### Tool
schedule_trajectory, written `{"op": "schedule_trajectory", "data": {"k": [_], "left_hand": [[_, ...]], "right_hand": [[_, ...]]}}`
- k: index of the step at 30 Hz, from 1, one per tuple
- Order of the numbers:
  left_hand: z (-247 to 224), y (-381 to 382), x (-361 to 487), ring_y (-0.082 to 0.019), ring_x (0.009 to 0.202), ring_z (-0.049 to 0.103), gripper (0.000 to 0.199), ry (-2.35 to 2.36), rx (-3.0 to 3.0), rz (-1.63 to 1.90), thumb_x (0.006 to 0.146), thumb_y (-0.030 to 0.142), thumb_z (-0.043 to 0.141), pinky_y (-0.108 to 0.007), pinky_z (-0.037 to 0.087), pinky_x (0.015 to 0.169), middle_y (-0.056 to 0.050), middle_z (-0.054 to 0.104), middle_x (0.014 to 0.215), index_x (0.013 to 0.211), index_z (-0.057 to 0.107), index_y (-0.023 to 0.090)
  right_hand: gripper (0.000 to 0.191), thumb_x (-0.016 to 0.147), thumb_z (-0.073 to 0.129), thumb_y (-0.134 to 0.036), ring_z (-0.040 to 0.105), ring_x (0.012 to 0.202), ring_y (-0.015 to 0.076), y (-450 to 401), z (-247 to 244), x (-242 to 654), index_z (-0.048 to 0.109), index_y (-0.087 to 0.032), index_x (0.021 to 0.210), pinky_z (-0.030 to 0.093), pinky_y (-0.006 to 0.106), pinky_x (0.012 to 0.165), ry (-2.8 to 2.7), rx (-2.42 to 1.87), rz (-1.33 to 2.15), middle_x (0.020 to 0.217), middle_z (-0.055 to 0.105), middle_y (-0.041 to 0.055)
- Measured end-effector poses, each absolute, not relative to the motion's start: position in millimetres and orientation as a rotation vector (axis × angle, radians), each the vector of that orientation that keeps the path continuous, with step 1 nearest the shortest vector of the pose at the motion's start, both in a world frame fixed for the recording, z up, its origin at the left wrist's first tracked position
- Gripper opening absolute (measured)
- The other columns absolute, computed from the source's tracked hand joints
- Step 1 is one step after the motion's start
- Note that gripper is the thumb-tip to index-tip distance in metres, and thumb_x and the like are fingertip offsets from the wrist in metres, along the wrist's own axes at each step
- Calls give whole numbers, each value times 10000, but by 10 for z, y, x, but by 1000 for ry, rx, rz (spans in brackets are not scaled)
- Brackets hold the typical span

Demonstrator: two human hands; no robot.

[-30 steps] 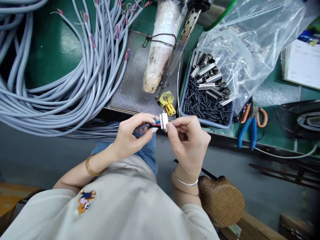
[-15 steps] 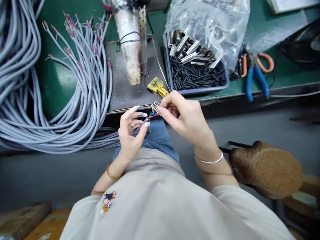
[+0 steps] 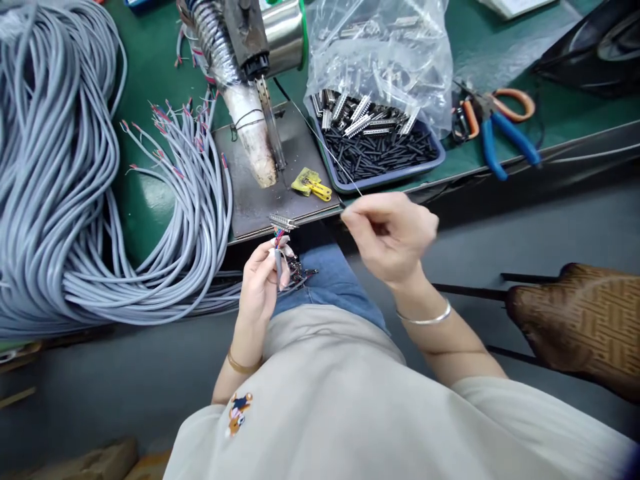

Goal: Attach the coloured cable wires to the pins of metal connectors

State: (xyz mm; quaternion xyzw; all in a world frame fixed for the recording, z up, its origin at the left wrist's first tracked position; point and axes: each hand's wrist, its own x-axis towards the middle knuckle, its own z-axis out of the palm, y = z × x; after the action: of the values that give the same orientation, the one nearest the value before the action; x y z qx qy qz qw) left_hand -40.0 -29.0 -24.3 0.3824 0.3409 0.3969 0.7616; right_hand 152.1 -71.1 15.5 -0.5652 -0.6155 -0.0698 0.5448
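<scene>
Pinched in my left hand (image 3: 263,273) is a grey cable (image 3: 279,268), upright, with coloured wires (image 3: 279,237) running from its end to a metal connector (image 3: 283,221) just above my fingertips. The connector lies near the front edge of the dark plate (image 3: 250,207). My right hand (image 3: 390,233) is closed on the end of a thin solder wire (image 3: 345,170), right of the connector and apart from it. A soldering iron (image 3: 273,130) points down over the plate beside a white wrapped tube (image 3: 250,133).
Bundles of grey cables (image 3: 65,167) cover the left of the green table. A blue tray (image 3: 390,179) holds connectors and black sleeves under a plastic bag (image 3: 380,60). Yellow clip (image 3: 317,187), blue-handled pliers (image 3: 515,143), a solder spool (image 3: 285,37) and a stool (image 3: 580,320) are also there.
My right hand has let go of the connector, moved right and taken the solder wire. My left hand has turned the cable upright with the connector on top. The view has shifted.
</scene>
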Motion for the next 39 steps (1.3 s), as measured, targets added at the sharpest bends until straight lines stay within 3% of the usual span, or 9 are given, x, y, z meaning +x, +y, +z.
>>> {"op": "schedule_trajectory", "data": {"k": [4,9,17,19,23,27,31,35,39], "left_hand": [[-282,-302,-332,-38,461,473,333,805,802,923,738,400,840,-178,371,389,-11,713,853,992,726,218],[-287,-320,-289,-44,446,464,302,815,859,955,764,402,835,-172,376,410,21,657,693,965,728,204],[-302,-406,-223,-24,421,389,277,739,1071,984,849,438,774,-155,287,398,12,638,627,946,779,178],[-302,-434,-176,-36,455,451,259,790,1201,1046,861,417,768,-160,355,434,2,673,671,970,787,183],[-284,-522,-68,-87,596,608,122,783,1742,1207,854,240,782,-191,480,559,-27,751,745,958,805,180],[-277,-606,-10,-85,566,631,190,617,2078,1273,910,171,706,-190,504,574,-31,770,745,1085,780,165],[-279,-549,-57,-61,495,582,313,834,1786,1150,936,205,677,-155,463,514,35,674,624,1244,696,149],[-287,-400,-127,-59,578,617,201,906,1472,1151,946,274,669,-156,486,560,-5,719,756,1092,752,164],[-298,-329,-127,-20,449,476,195,998,1436,1153,935,301,681,-169,376,442,-29,740,815,1016,778,152]], "right_hand": [[189,980,597,-299,523,452,71,-848,268,1355,661,-213,824,345,233,501,-1737,-1416,26,569,626,-70],[185,968,592,-260,613,537,105,-762,146,1260,670,-182,820,308,263,539,-2019,-1579,159,665,716,-22],[220,996,564,-279,582,561,82,-806,466,1772,674,-213,817,394,241,573,-1859,-1407,39,689,708,-41],[212,988,578,-302,563,563,104,-735,482,1984,677,-221,818,408,262,596,-1668,-1613,-47,664,678,-32],[64,898,658,-224,662,801,213,-401,308,2371,685,-213,842,436,334,719,-1634,-1966,-163,855,733,50],[32,869,681,-226,670,905,269,-71,102,2499,667,-218,841,455,384,792,-1673,-2090,-27,958,740,76],[67,851,675,-183,675,957,285,46,49,2494,633,-222,816,481,411,848,-1653,-2109,9,961,736,79],[79,857,662,-164,675,814,225,-24,103,2503,620,-224,827,501,399,838,-1535,-1993,-125,876,706,39],[63,907,673,-246,569,587,116,-280,247,2352,660,-217,853,410,291,568,-1304,-1697,-199,786,669,13]]}}
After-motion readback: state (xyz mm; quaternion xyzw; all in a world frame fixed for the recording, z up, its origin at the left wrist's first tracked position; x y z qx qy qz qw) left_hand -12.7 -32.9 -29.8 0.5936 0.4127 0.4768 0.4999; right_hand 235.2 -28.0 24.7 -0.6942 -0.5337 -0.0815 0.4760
